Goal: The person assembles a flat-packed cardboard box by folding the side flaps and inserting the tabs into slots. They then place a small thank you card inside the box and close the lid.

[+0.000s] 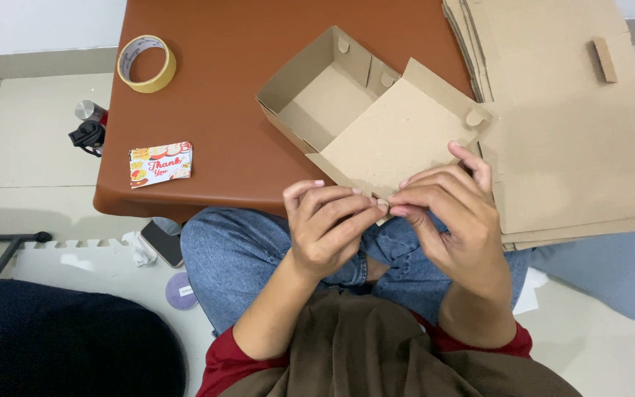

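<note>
Pinching with thumb and fingertips, the left hand (326, 228) and the right hand (446, 213) meet at the near edge of the lid flap of a plain brown cardboard box (376, 121), both hands nearly closed, the fingers curled in on a small bit of that edge or a tab there; the exact piece between the fingertips is too small to make out. The box lies half-formed on the rounded brown table (222, 103), its lid flap reaching toward the person and overhanging the table's near edge above their blue-jeaned lap. The step in hand looks like folding or tucking the lid's front edge, with the tray part already standing up on its four walls. The next move, as I judge it, calls for a firm crease along the flap's fold line and for keeping the two corners level so that the lid can swing over the tray squarely. The tray compartment is open and holds nothing; small rounded tabs show at its far wall and at the lid's right corner. Just to the right, touching or slightly under the lid's edge, lies a stack of flat unfolded brown cardboard sheets (575, 140). Farther left on the table sit a small printed card with red and yellow pictures (160, 164) and, near the far corner, a roll of tan adhesive tape (146, 63). On the floor beside the table stands a dark bottle with a metal cap (90, 126).
</note>
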